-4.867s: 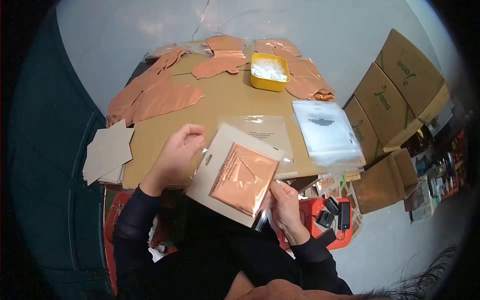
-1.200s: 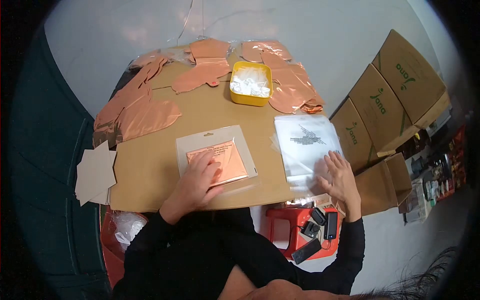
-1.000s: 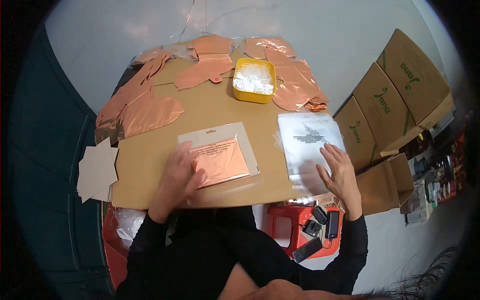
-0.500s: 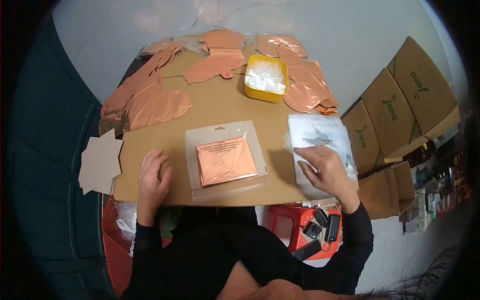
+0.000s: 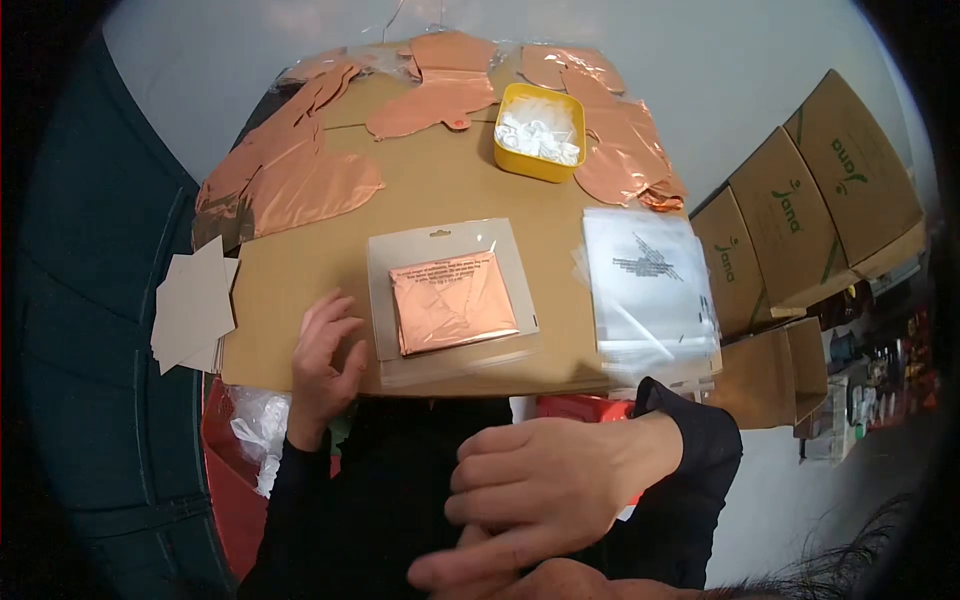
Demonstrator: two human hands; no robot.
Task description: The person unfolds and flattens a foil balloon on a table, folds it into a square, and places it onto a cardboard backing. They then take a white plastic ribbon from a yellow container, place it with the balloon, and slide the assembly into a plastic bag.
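My left hand rests at the table's front edge, fingers loosely apart and holding nothing. Just right of it lies a clear plastic bag with a hang hole, printed text and a grey-brown card inside. A folded copper-coloured foil piece shows in the bag. Close to the camera, in front of my chest, my right hand is raised with its back towards me. Its index finger stretches left and is slightly blurred; the other fingers bend, and the palm is hidden. No object shows in it.
Printed clear bags are stacked at the right; grey cards lie at the left. A yellow tub holds white items. Copper foil shapes line the table's far side. Cardboard boxes stand at the right, beyond the table.
My right hand has left the stack of clear bags and come back towards my chest. My left hand has shifted slightly right, nearer the bag. The view has tilted a little.
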